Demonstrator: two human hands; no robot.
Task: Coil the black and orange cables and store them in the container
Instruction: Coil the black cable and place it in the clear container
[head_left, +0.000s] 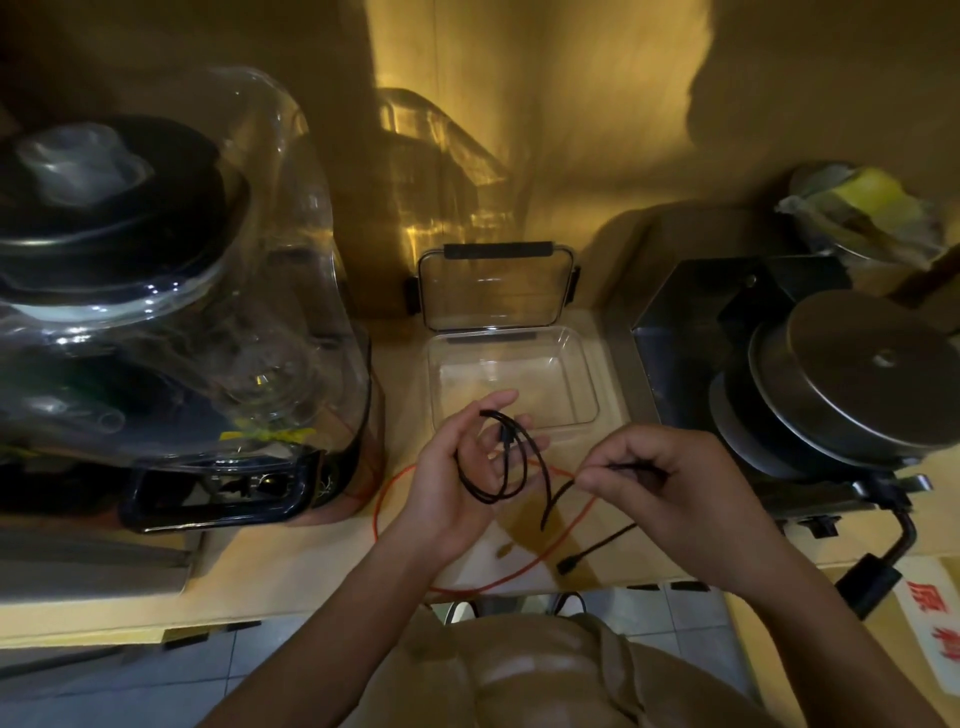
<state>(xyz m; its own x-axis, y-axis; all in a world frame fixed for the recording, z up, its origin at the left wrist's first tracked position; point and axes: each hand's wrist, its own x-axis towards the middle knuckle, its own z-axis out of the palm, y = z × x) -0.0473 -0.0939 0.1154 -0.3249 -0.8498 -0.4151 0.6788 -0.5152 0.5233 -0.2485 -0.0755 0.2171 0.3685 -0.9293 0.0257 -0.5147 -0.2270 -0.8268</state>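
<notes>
Black thin cable (511, 457) loops hang round the left hand (467, 462), fingers loosely extended, above the counter just before the clear rectangular plastic container (587, 374); the right hand (660, 483), pinching the free length, should feed even loops while the orange thin cable (382, 499) waits.

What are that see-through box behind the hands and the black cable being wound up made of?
The container looks like clear hard plastic, perhaps glass: the counter shows through it and its rim is glossy. Its lid seems the same, with black clips. The black cable appears to have a matte rubbery or braided jacket, bending softly in loops around the left hand.
</notes>
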